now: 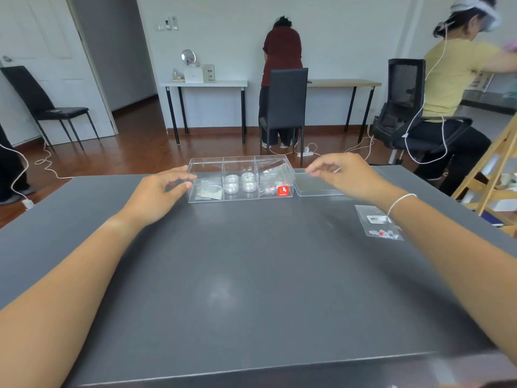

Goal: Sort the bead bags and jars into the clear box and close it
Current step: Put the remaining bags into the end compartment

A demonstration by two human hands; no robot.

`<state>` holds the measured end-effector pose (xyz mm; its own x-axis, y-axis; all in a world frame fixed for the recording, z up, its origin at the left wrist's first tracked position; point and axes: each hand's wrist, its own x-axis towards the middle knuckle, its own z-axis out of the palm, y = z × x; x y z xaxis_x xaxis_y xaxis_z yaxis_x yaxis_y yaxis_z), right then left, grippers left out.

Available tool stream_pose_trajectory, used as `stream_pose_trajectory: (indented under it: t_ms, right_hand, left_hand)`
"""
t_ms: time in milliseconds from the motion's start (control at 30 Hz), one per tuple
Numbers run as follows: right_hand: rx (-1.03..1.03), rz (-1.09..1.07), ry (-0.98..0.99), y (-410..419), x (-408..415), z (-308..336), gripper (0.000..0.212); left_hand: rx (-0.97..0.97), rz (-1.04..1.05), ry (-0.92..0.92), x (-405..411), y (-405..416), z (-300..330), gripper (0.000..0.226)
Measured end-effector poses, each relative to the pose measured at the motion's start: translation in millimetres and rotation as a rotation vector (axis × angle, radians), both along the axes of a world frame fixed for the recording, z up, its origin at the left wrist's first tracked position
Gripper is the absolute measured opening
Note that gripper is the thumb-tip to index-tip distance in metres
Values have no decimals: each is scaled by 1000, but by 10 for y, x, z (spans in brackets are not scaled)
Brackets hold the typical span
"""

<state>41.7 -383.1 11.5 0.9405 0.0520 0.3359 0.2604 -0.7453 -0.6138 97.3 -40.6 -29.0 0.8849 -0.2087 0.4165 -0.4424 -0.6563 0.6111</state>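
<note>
The clear plastic three-compartment box (240,179) is sat at the far edge of the dark grey counter (251,275), lid off. In its left compartment a small clear bead bag (209,192) is laid flat. Two little clear round jars (240,182) are stood upright side by side in the middle compartment. More clear bags (272,177) are piled in the right one, with a red square label (282,190) seen at the front right corner (whether it's stuck on the box wall or on a bag can't be told).

The flat clear lid (316,184) is laid on the counter just beside the box's right end. One more clear bead bag with red and white beads (379,223) is left out on the counter, well apart from the box, partly tucked under the right wrist.

The left hand (161,194) is placed against the box's left end, its grip loose and open, thumb and fingertips touching the wall. The right hand (341,173) is held over the lid's far edge, its grip narrowed to a pinch; whether the rim is actually caught can't be told. A thin white bracelet (400,201) is worn on that wrist.
</note>
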Motion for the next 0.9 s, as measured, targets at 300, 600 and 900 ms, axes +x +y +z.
stream_pose_trajectory:
  t_ms: [300,600,900]
  right_hand:
    - [-98,-84,213,-592,-479,-172,22]
    - [-100,-76,328,-623,-442,-307,30]
    - [18,-87,282,-488,-371,-301,29]
  left_hand:
    - [-4,2,21,-6,-28,-21,19]
    - [-23,19,40,-47,-66,-8,21]
    - [-28,15,49,-31,-57,-11,21]
